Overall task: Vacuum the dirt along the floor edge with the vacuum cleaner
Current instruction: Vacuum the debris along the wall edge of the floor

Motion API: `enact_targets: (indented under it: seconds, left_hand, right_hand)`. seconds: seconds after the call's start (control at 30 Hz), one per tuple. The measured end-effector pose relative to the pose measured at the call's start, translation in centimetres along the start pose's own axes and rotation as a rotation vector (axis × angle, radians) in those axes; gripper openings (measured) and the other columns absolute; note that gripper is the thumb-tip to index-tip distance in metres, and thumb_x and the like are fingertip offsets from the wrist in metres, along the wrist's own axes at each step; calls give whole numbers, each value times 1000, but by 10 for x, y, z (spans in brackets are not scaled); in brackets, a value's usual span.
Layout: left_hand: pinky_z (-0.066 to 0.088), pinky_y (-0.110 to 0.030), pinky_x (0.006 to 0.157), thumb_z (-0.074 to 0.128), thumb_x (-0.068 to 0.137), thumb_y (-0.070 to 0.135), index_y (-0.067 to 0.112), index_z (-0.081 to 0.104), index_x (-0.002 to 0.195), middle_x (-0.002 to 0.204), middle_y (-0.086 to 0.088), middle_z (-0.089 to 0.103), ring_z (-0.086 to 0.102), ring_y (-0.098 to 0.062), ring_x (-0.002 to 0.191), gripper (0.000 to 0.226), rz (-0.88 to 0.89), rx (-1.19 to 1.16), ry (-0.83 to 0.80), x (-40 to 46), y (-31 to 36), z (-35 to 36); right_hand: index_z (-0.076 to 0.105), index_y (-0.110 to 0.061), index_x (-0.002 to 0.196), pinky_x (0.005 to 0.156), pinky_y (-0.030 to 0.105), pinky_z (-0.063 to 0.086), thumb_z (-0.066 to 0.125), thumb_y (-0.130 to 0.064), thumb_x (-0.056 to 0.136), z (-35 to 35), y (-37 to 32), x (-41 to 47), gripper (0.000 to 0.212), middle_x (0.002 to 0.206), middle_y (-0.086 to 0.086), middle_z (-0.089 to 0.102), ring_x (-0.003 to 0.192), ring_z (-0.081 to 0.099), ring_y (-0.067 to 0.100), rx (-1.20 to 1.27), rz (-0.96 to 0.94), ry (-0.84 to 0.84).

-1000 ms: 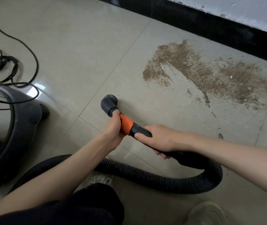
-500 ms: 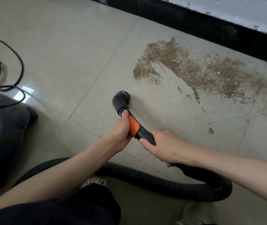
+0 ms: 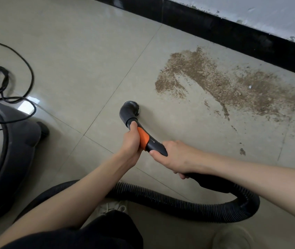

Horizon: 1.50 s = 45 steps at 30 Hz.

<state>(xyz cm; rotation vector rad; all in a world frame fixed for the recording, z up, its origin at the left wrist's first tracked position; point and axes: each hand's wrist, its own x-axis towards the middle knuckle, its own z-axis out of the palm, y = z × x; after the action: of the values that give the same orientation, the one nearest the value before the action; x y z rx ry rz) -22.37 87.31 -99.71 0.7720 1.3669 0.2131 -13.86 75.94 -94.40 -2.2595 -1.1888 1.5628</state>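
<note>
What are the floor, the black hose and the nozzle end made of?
Floor: likely glazed ceramic tile, glossy, with grout lines and a light reflection. Hose: ribbed, bending in a loop, so probably flexible plastic. Nozzle: smooth matte black, seemingly hard plastic, with short bristles at its rim.

Glossy smooth floor tiles (image 3: 75, 56), gritty brown dirt (image 3: 233, 87), ribbed black plastic hose (image 3: 170, 196), matt black nozzle (image 3: 128, 112).

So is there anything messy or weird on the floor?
Yes. Brown dirt is spilled over the tiles beside the black skirting, with swipe marks through it. The nozzle sits short of it.
</note>
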Motion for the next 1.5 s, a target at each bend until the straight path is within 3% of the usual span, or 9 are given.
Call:
enact_targets:
  seconds: [0.2,0.3,0.47,0.7,0.87,0.97,1.1,1.27,1.5]
  left_hand:
    - [43,-26,57,37,102,37,8,45,100,85,-4,53,54,-13,73,30,36,-103,57,25,47,-30]
    - [46,-25,58,37,101,36,11,46,93,86,-2,50,54,-13,76,28,35,-150,32,45,74,-38]
    - [49,-31,62,39,100,35,11,42,115,94,-4,54,55,-16,79,29,33,-154,13,72,106,-30]
    - [50,-31,66,43,100,37,13,44,119,91,-3,55,58,-17,82,31,55,-46,1,92,140,-10]
    - [51,-31,67,43,99,40,11,45,126,90,-1,55,60,-18,84,39,84,-30,-3,96,150,8]
    - [50,-32,76,38,101,43,7,42,135,111,-5,56,59,-21,104,50,150,-84,-20,95,153,21]
    - [54,-27,57,46,96,49,2,51,116,96,-8,64,65,-17,79,51,308,-51,-121,85,171,42]
    - [55,-25,64,51,94,48,8,54,88,81,-3,62,64,-11,69,41,479,-1,-236,60,200,72]
    - [51,-20,58,46,98,43,9,55,89,80,-3,60,60,-8,66,37,577,183,-321,47,230,80]
  right_hand:
    - [54,-5,100,43,23,47,42,-55,97,-24,-49,40,51,65,11,62,41,55,20,-15,-92,-21]
    - [56,-11,94,52,26,44,39,-60,96,-41,-69,60,51,67,3,65,53,61,19,-230,-169,80]
    - [47,-25,77,56,31,30,41,-68,91,-68,-51,68,46,70,-9,47,71,50,20,-406,-152,184]
    - [55,-29,75,55,26,37,60,-68,79,-84,-2,60,40,73,-11,57,67,54,4,-27,-158,274]
    - [56,-27,80,53,24,40,74,-58,72,-91,2,61,36,77,-7,59,69,57,10,17,-151,306]
    - [58,-23,75,50,22,39,74,-44,75,-90,5,62,26,68,-9,57,59,53,9,138,-175,423]
    - [55,-15,71,53,27,39,74,-35,79,-91,-2,68,28,64,-6,54,57,50,12,365,-218,561]
    - [55,-30,73,56,18,38,74,-30,83,-101,-33,83,22,67,-12,57,61,52,3,626,-284,753]
    - [56,-26,75,63,20,40,69,-29,88,-105,-73,105,19,68,-12,56,63,52,3,937,-350,791]
